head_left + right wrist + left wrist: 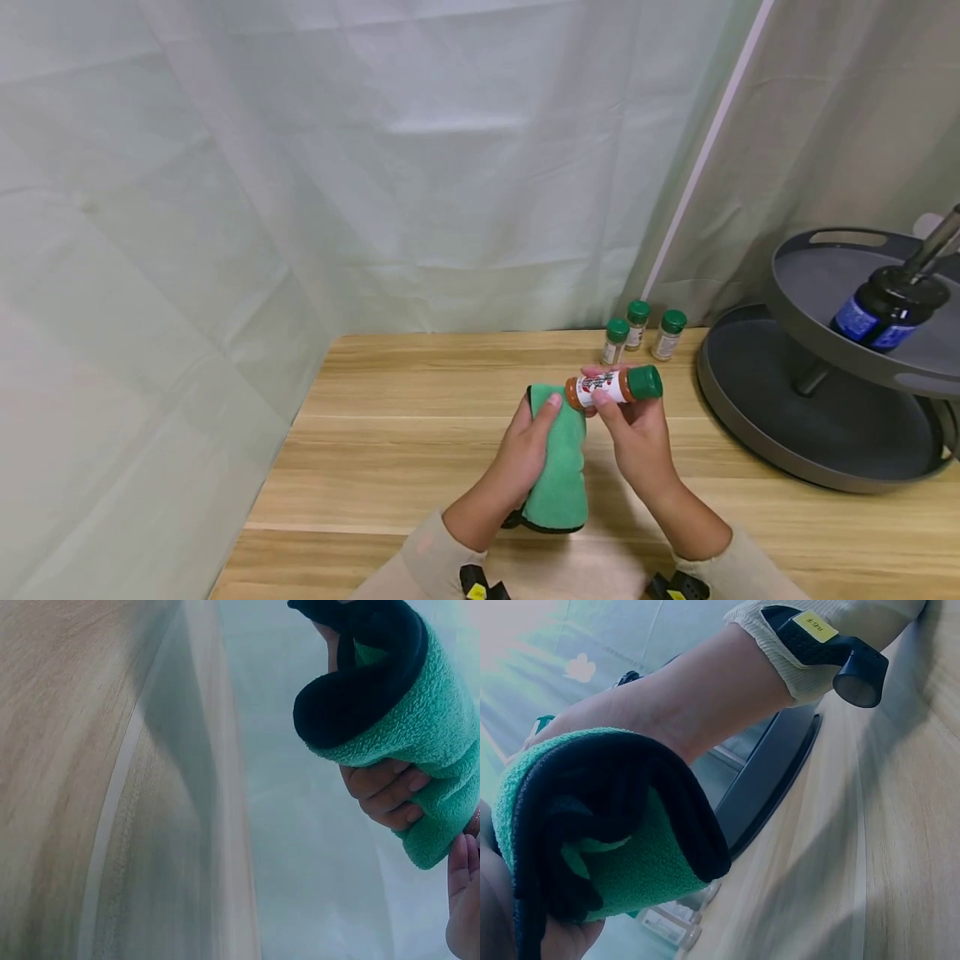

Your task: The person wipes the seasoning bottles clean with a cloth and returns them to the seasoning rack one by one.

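Observation:
In the head view my left hand [522, 454] grips a folded green cloth [558, 475] with dark edging, thumb on its upper face. The right wrist view shows the left fingers [386, 795] curled round the cloth from the far side. My right hand [637, 433] holds a spice jar [603, 388] with a green lid and orange-red contents, thumb over its white label. The jar lies sideways above the table, lid to the right, and its base end meets the top corner of the cloth. In the left wrist view the cloth's rolled dark edge [682, 787] hides most of both hands.
Three green-lidded spice jars [637, 313] stand at the table's back edge. To the right is a dark grey two-tier round tray [738, 417], its upper tier bearing a dark bottle [873, 312] with a blue label. Pale curtains [480, 167] hang behind the wooden table [360, 467].

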The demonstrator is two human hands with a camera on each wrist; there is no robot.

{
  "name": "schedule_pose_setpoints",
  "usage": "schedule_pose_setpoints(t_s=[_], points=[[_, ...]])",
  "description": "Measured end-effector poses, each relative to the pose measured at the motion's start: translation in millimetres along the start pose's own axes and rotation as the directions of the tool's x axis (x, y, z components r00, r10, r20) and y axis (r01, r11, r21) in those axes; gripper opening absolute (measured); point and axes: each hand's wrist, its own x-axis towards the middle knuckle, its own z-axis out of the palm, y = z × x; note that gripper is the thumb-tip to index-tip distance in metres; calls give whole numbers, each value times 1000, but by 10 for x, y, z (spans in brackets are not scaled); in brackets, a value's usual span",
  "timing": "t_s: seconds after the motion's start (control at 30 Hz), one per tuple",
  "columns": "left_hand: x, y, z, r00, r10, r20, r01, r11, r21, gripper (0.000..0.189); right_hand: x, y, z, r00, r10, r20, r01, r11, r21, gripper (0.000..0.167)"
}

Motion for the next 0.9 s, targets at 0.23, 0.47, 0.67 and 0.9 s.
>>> schedule_pose_setpoints(t_s=[0.23,0.47,0.67,0.9], points=[[23,-6,-29,1000,-7,-18,7,1000,-7,43,-22,-9,16,998,-18,62,17,1000,8,37],[58,-4,-75,999,16,-33,-17,999,-34,49,-39,-20,21,995,-5,104,8,1000,-29,35],[41,33,-80,998,25,-63,-28,999,-35,49,-32,8,10,996,-4,95,9,999,-54,35],[24,38,-74,998,24,-53,-26,999,-46,49,-7,25,2,998,-31,61,36,997,-68,32]])
